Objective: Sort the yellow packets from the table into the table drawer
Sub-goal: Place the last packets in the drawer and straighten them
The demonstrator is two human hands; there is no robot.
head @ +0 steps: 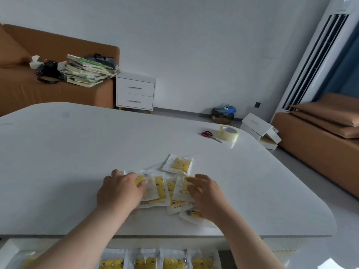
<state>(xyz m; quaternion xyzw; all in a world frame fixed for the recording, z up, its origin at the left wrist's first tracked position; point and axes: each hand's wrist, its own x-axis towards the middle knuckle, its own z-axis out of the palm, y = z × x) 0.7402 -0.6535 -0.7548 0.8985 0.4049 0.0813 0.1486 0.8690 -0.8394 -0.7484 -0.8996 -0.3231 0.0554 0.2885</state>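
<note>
Several yellow packets in clear wrappers lie in a loose pile (163, 191) near the front of the white table (77, 162). One more yellow packet (179, 165) lies apart, just behind the pile. My left hand (121, 191) rests on the pile's left side, fingers bent over a packet. Over the pile's right side sits my right hand (206, 195), its fingers touching the packets. Whether either hand pinches a packet is hidden. Below the table's front edge the drawer (11, 251) stands open, with a row of yellow packets (159, 261) lying inside.
Red-handled scissors (210, 135) and a roll of clear tape (228, 133) lie at the table's far right. Beyond the table stand a white nightstand (135, 92), a brown sofa (19, 90) with stacked papers, and white boxes (258, 129) on the floor.
</note>
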